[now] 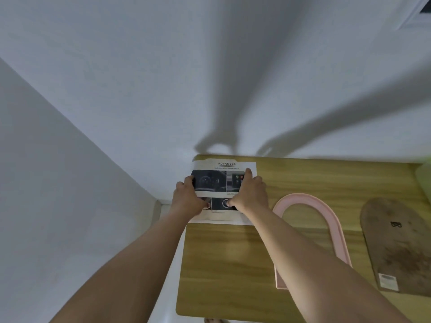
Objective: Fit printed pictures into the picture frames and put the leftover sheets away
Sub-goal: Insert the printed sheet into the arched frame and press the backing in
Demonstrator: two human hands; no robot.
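Printed sheet [224, 192] lies at the table's [233, 264] far left corner; both my hands, left [186, 197] and right [250, 193], press it flat, fingers spread. Pink arched frame [326, 220] lies just right, brown backing board [396, 245] beyond.

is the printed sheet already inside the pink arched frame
No, the printed sheet lies flat at the wooden table's far left corner under both hands, apart from the empty pink arched frame.

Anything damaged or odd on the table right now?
Yes: the printed sheet under both hands has a ragged, torn top-left edge, and its left side overhangs the table edge. The pink arched frame lies empty, its brown backing board separate beside it.
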